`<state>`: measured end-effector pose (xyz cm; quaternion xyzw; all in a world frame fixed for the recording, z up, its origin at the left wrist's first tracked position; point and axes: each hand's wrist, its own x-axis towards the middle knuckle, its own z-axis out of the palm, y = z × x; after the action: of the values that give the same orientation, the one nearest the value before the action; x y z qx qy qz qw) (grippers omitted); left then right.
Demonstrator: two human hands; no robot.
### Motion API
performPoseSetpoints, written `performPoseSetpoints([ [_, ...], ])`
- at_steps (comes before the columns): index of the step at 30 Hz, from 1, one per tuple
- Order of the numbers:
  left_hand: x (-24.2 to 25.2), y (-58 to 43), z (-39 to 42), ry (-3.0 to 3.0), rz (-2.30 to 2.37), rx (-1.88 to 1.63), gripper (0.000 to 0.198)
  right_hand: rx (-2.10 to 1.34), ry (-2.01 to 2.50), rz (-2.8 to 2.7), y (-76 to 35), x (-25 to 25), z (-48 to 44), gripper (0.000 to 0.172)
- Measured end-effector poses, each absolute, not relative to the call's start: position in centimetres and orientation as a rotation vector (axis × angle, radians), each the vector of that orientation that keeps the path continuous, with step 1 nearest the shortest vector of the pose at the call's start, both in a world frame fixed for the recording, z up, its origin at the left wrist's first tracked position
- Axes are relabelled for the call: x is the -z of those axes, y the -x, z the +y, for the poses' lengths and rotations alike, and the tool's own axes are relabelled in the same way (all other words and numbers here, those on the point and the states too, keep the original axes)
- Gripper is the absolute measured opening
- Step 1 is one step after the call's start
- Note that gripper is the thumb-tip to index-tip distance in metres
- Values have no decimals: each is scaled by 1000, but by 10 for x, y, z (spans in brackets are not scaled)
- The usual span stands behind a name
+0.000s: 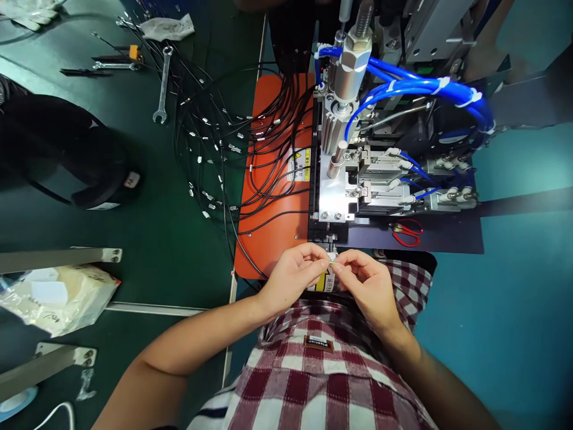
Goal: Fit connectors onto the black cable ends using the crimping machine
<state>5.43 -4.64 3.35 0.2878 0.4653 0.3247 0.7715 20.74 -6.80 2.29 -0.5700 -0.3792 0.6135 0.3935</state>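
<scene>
My left hand [298, 272] and my right hand [369, 283] meet in front of my body, fingertips nearly touching. Both are closed in a pinch at a small white-and-yellow piece [332, 260]; its exact kind is too small to make out. Just beyond the fingers is the front of a metal machine [333, 197] with cylinders and blue air tubes [447, 89]. A yellow warning label [329, 280] shows partly between my hands. To the left of the machine lies an orange plate [268, 239], crossed by many black cables [273, 179] with white tags.
Red-handled snips [406, 232] lie on the dark plate right of the machine. On the green table are a wrench [163, 83], a black bag-like bundle [67, 149] and a clear plastic bag [62, 298]. Metal brackets [67, 258] jut in from the left.
</scene>
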Motion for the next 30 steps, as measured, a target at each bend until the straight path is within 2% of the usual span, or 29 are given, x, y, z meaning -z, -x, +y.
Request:
performPoseSetpoints([
  [7,-33,-56,-49,-556,1002,-730,20,-1536,1367,-887,-199,-19,-73,18],
  [30,-32,-60,-54,-530,989,-780,20,-1511,1356,-893,-196,-18,-76,17],
])
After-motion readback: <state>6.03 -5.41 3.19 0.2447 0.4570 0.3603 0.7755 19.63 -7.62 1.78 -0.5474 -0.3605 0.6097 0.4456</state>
